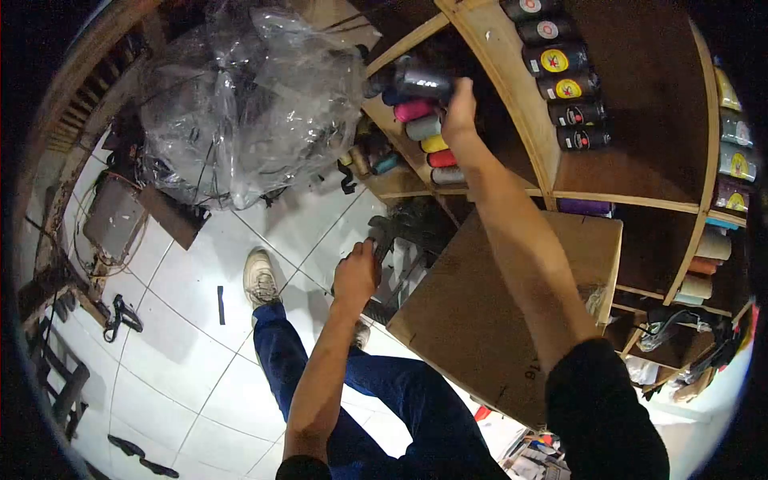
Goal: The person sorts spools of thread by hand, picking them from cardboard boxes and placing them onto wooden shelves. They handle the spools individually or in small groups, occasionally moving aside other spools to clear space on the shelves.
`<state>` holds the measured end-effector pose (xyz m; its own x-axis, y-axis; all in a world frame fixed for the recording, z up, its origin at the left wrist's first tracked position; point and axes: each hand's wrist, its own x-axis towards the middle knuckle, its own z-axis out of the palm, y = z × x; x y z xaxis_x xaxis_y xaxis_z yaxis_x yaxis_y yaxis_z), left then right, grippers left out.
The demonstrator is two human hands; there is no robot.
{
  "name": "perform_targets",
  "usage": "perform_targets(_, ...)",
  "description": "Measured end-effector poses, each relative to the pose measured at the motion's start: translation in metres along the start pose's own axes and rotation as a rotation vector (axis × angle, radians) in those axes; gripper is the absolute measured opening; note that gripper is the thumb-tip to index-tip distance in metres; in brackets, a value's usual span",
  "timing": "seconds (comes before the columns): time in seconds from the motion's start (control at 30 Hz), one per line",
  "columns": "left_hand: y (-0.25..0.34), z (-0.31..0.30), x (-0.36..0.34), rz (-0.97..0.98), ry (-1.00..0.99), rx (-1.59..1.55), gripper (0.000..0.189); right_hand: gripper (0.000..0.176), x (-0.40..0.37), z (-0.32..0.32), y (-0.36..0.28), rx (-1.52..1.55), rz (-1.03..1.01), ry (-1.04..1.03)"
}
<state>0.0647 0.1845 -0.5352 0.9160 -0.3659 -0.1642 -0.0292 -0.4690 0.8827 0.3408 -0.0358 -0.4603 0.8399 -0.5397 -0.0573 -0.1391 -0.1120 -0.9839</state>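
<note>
My right hand [459, 116] reaches into a wooden shelf compartment, its fingers closed on a dark thread spool [426, 82]. Just below that spool, a row of spools lies on the shelf: a pink spool [414, 110], a grey one [424, 128], a yellow one [434, 144] and a red one [441, 158]. Lower down, my left hand [358, 274] is closed beside a dark, bulky object [404, 232] near the box. Its fingers are curled, and whatever lies in them is hidden.
A large cardboard box [480, 320] stands in front of the shelves. Black spools [560, 72] line the upper right compartment. A big clear plastic bag [248, 104] fills the upper left. Black scraps [124, 318] lie on the white tiled floor [184, 352].
</note>
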Motion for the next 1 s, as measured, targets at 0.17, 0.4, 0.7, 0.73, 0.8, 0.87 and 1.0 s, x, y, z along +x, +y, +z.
perform_targets(0.17, -0.003, 0.005, -0.001, -0.001, -0.047, 0.098, 0.033, 0.040, -0.111, 0.031, -0.096, -0.649, 0.010, -0.494)
perform_targets(0.4, 0.003, 0.007, -0.001, -0.019, -0.079, 0.096, 0.037, 0.048, -0.150, -0.022, -0.221, -0.800, -0.121, -0.900)
perform_targets(0.7, 0.006, 0.019, -0.002, -0.020, -0.165, 0.119, 0.037, 0.043, -0.106, -0.070, -0.299, -1.134, -0.764, -0.819)
perform_targets(0.73, 0.005, 0.021, 0.000, -0.024, -0.165, 0.114, 0.037, 0.041, -0.100, -0.071, -0.301, -1.157, -0.810, -0.790)
perform_targets(0.8, 0.004, 0.024, 0.001, -0.034, -0.171, 0.105, 0.036, 0.039, -0.084, -0.072, -0.305, -1.245, -0.936, -0.749)
perform_targets(0.87, 0.007, 0.018, 0.000, -0.015, -0.178, 0.088, 0.037, 0.037, -0.063, -0.070, -0.309, -1.377, -1.111, -0.722)
perform_targets(1.0, 0.005, 0.022, 0.000, -0.021, -0.175, 0.101, 0.037, 0.037, -0.025, -0.059, -0.315, -1.527, -1.212, -0.807)
